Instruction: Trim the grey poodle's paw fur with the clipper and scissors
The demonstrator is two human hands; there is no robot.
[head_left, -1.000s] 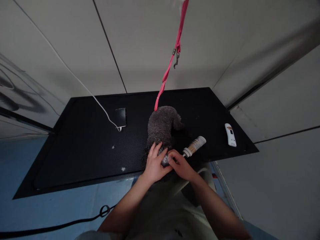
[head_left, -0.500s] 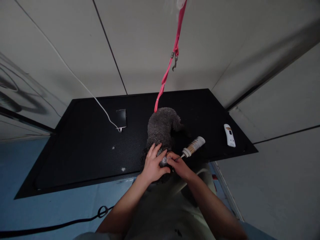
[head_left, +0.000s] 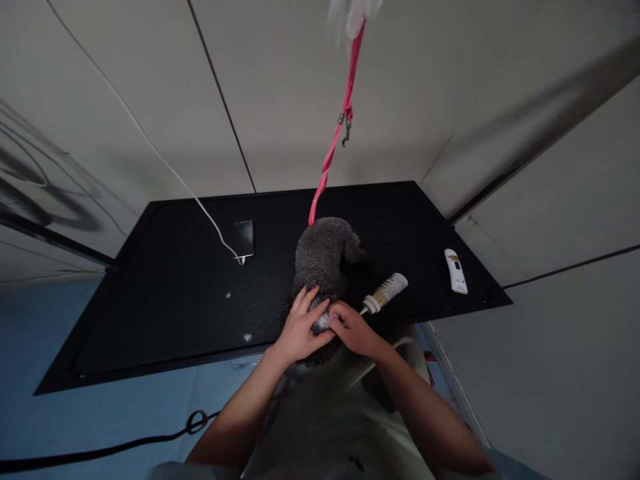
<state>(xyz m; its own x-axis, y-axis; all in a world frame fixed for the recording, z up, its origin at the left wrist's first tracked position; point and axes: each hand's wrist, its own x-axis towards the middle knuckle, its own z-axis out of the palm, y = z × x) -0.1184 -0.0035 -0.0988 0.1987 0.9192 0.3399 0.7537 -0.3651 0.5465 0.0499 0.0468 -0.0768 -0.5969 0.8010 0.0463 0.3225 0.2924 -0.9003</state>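
A small grey curly-coated dog (head_left: pixel 323 257) is on the black table, its head end toward me and largely covered by my hands. My left hand (head_left: pixel 301 333) lies on it with fingers spread, beside a pale whitish patch (head_left: pixel 321 321) at the head, perhaps the inside of an ear. At that patch my right hand (head_left: pixel 354 328) is closed, thumb and fingers pinched together; what they hold, if anything, is too small to make out. Just right of my right hand lies a white and tan bottle (head_left: pixel 386 293) with a pointed nozzle, on its side.
A pink leash (head_left: pixel 327 163) with a metal clip hangs down to the dog. On the black table (head_left: pixel 195 293) lie a phone (head_left: pixel 245 238) on a white cable (head_left: pixel 165 160), a white clipper-like device (head_left: pixel 455 271) and small hair tufts (head_left: pixel 247 337). A pale wall (head_left: pixel 400 100) stands behind.
My right hand has shifted slightly left and turned, closer to my left fingers. A thin dark tool that showed at its fingers is now out of sight. The view has tilted slightly.
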